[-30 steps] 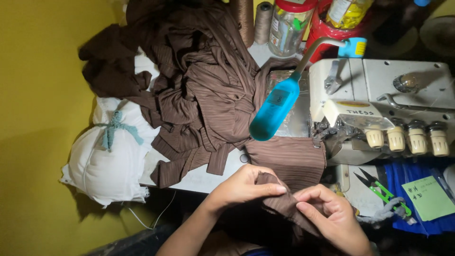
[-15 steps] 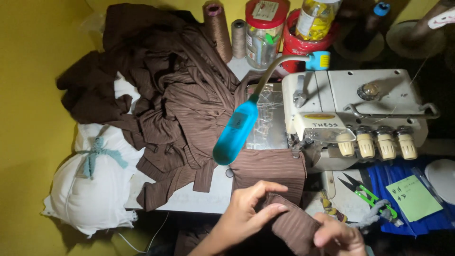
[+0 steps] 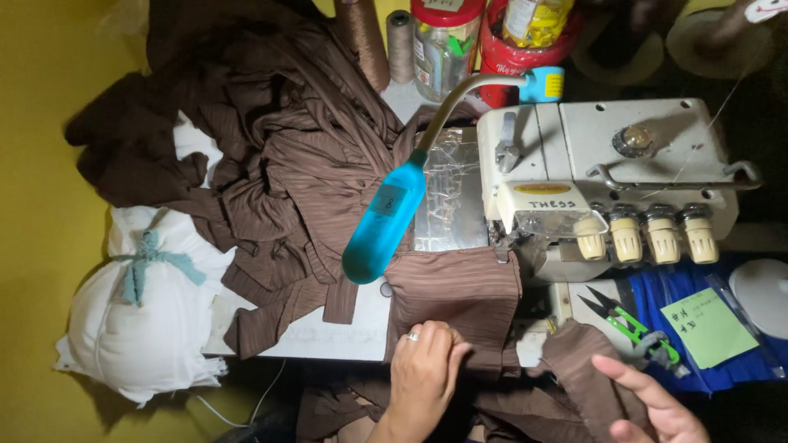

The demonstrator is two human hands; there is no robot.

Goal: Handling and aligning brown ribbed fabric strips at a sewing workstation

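A piece of brown striped fabric (image 3: 455,295) lies flat on the white table in front of the white sewing machine (image 3: 607,176). My left hand (image 3: 424,371) presses down on its near edge, fingers together, with a ring on one finger. At the bottom right my right hand (image 3: 652,406) has its fingers spread beside a second fold of brown fabric (image 3: 587,369); I cannot tell whether it touches the fabric.
A blue gooseneck lamp (image 3: 384,223) hangs over the table. A large heap of brown fabric (image 3: 271,164) fills the left. A tied white bag (image 3: 139,320) sits at the left edge. Green-handled snips (image 3: 628,324), a green note (image 3: 706,326), thread cones (image 3: 365,37) and jars (image 3: 443,41) surround the machine.
Both hands were pinching a fold of brown fabric together. Now they have parted: the left rests on the flat piece, the right has opened off to the right. The view shifted left.
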